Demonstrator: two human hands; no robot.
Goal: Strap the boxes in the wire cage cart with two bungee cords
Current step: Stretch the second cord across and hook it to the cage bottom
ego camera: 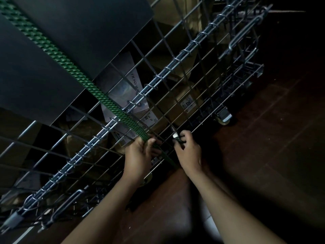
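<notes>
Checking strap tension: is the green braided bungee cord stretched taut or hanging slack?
Taut: the green braided bungee cord runs straight across the black box down to the left hand.

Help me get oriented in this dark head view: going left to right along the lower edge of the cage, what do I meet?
Grey corner cap → left hand gripping the green bungee cord → right hand at the cord's end → caster wheel.

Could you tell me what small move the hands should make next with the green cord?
Probably hook the cord's end onto a low cage wire: the right hand holds it at the wire cage, while the left hand grips the flat green woven bungee cord.
</notes>
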